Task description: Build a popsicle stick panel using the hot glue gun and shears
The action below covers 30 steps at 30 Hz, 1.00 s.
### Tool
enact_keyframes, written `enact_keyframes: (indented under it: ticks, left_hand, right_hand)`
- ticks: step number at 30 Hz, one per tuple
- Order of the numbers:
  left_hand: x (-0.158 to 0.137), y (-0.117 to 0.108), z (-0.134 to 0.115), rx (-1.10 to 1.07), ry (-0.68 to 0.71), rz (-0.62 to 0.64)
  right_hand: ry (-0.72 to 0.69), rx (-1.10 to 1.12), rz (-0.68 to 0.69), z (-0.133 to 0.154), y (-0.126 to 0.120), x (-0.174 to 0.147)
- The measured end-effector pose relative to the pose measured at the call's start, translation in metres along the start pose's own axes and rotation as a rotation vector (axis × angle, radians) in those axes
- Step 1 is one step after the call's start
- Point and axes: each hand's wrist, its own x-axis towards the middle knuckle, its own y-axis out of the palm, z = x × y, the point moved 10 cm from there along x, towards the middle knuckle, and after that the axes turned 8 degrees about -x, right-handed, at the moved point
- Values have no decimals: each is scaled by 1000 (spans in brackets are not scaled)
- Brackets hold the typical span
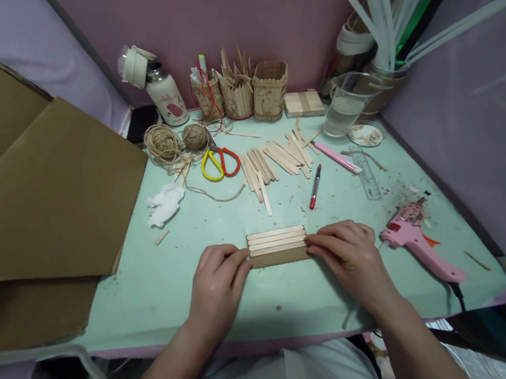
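A small rectangle of brown cardboard (280, 257) lies flat near the front of the table, with several popsicle sticks (276, 241) side by side across its far part. Its near strip is bare cardboard. My left hand (221, 276) pinches the left end between thumb and fingers. At the right end, my right hand (348, 254) grips it the same way, thumb on the near side. Beyond the hands lies a pile of loose popsicle sticks (259, 166), and a red-and-grey pen (315, 186) rests to their right.
A pink glue gun (421, 247) lies right of my right hand. Large cardboard (45, 195) leans at left. Scissors (220, 162), twine balls (163, 143), a pink cutter (338, 158), a clear ruler (367, 179) and a water cup (343, 109) stand or lie farther back.
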Motion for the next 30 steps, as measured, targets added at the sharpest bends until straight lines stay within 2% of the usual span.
enact_keyframes:
  ticks: [4, 8, 12, 16, 30]
  left_hand:
    - [-13, 7, -23, 29, 128, 76]
    - [-20, 21, -40, 51, 227, 167]
    - [-16, 30, -40, 93, 210, 208]
    - [-16, 34, -37, 108, 198, 238]
    - [-14, 35, -37, 149, 167, 268]
  right_hand:
    - [-12, -81, 37, 15, -13, -5]
    - [-73, -51, 105, 37, -8, -10]
    - [-127, -6, 137, 50, 6, -14]
    - [-145, -32, 138, 50, 14, -17]
    - [-98, -59, 151, 48, 14, -17]
